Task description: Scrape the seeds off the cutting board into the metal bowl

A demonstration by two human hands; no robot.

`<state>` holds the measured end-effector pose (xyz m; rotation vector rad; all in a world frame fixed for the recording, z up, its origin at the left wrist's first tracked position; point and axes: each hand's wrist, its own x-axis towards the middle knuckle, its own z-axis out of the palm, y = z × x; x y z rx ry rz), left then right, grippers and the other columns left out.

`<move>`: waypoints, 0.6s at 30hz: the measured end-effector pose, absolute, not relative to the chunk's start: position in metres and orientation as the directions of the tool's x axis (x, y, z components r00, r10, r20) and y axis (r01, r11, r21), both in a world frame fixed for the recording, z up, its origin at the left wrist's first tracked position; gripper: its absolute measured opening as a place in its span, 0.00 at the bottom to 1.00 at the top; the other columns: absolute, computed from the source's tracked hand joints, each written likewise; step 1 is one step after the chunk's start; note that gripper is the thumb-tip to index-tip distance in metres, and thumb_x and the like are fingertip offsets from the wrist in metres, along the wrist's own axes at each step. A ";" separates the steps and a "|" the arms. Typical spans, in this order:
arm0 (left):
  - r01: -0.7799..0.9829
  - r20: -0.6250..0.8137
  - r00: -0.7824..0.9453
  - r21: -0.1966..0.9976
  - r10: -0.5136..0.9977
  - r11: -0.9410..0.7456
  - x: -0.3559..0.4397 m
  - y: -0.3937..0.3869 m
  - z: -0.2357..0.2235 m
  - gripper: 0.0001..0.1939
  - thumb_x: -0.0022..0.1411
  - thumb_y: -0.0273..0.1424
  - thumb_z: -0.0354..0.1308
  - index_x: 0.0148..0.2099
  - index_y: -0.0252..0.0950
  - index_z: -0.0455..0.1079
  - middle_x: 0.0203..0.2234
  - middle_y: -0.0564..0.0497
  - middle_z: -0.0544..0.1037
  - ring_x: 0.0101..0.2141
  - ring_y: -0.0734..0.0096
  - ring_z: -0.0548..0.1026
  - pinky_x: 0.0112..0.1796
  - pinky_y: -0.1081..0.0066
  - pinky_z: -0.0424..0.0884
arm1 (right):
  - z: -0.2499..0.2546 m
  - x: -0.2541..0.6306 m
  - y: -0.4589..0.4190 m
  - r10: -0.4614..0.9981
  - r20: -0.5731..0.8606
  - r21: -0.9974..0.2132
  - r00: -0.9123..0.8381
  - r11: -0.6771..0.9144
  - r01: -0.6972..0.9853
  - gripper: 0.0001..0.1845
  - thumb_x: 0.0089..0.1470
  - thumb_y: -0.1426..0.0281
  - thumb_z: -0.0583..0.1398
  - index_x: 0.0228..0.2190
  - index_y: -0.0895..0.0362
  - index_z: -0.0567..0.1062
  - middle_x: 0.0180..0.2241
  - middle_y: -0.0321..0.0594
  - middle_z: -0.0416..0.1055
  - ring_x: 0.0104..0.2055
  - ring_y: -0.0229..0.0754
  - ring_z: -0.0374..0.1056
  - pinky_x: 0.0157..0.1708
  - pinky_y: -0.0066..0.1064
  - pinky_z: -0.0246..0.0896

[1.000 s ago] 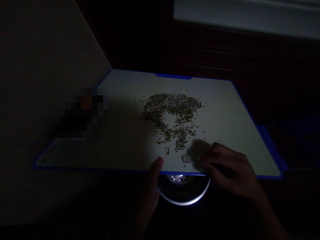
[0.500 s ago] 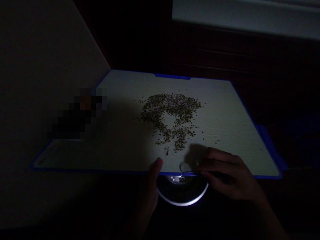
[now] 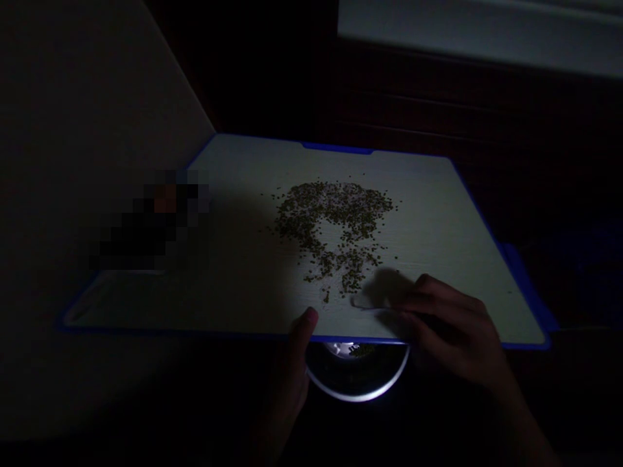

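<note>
The scene is very dark. A white board with a blue rim (image 3: pixel 438 214) carries a scatter of small greenish grains (image 3: pixel 335 227) near its middle. My right hand (image 3: pixel 448 327) rests on the board's near edge, fingers closed on a small flat pale piece (image 3: pixel 363 303) whose tip lies just below the grains. My left hand (image 3: pixel 296 353) holds the board's near edge, thumb on top, fingers hidden underneath. Below the edge, between my hands, sits a round bowl with a bright rim (image 3: pixel 357 392) holding a few grains.
A pale surface (image 3: pixel 73 162) lies to the left under the board. A pixelated dark patch (image 3: pixel 150 220) covers the board's left part. A light strip (image 3: pixel 477 32) runs across the top right. A blue shape (image 3: pixel 525 279) sticks out past the board's right edge.
My right hand drew the flat piece down to the board's near edge above the bowl, then moved it back up toward the grains. The left hand stayed put.
</note>
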<state>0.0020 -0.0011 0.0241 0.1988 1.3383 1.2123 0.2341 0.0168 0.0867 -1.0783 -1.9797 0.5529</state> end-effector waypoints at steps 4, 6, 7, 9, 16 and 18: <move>-0.545 -0.656 -0.185 0.689 0.732 0.479 0.000 -0.001 0.018 0.23 0.56 0.48 0.72 0.47 0.37 0.81 0.49 0.43 0.85 0.60 0.46 0.76 0.64 0.53 0.66 | 0.086 0.234 0.021 0.873 0.457 -0.654 -0.171 0.459 0.601 0.11 0.64 0.74 0.62 0.47 0.51 0.80 0.39 0.41 0.77 0.41 0.44 0.73 0.37 0.38 0.70; -0.556 -0.663 -0.177 0.677 0.728 0.482 0.000 -0.002 0.017 0.24 0.56 0.47 0.72 0.49 0.37 0.81 0.49 0.43 0.85 0.59 0.47 0.76 0.64 0.53 0.67 | 0.086 0.234 0.022 0.875 0.452 -0.637 -0.173 0.452 0.624 0.12 0.65 0.74 0.61 0.48 0.50 0.80 0.40 0.42 0.76 0.43 0.45 0.73 0.40 0.40 0.70; -0.564 -0.665 -0.178 0.673 0.725 0.479 0.000 -0.002 0.017 0.23 0.57 0.46 0.72 0.49 0.37 0.80 0.50 0.43 0.85 0.59 0.47 0.76 0.64 0.54 0.67 | 0.087 0.234 0.023 0.873 0.449 -0.630 -0.190 0.460 0.625 0.12 0.66 0.74 0.61 0.48 0.50 0.80 0.41 0.42 0.76 0.44 0.46 0.72 0.41 0.41 0.70; -0.568 -0.667 -0.183 0.672 0.723 0.476 0.001 -0.002 0.018 0.23 0.58 0.45 0.71 0.50 0.38 0.80 0.50 0.43 0.85 0.60 0.48 0.76 0.64 0.54 0.66 | 0.087 0.233 0.025 0.867 0.438 -0.617 -0.236 0.481 0.623 0.13 0.66 0.74 0.61 0.49 0.50 0.80 0.41 0.42 0.76 0.45 0.47 0.71 0.41 0.41 0.70; -0.552 -0.645 -0.189 0.693 0.740 0.464 0.002 -0.001 0.022 0.22 0.57 0.47 0.71 0.48 0.40 0.81 0.49 0.43 0.85 0.60 0.45 0.76 0.63 0.52 0.69 | 0.088 0.231 0.029 0.855 0.409 -0.591 -0.318 0.514 0.622 0.12 0.67 0.73 0.60 0.48 0.49 0.80 0.42 0.41 0.75 0.45 0.47 0.70 0.41 0.41 0.69; -0.550 -0.651 -0.184 0.689 0.736 0.472 0.001 -0.001 0.022 0.22 0.56 0.47 0.71 0.48 0.40 0.81 0.48 0.43 0.86 0.60 0.45 0.76 0.62 0.53 0.69 | 0.087 0.231 0.029 0.860 0.403 -0.599 -0.312 0.506 0.621 0.12 0.66 0.73 0.60 0.47 0.48 0.80 0.43 0.41 0.75 0.46 0.47 0.71 0.42 0.41 0.69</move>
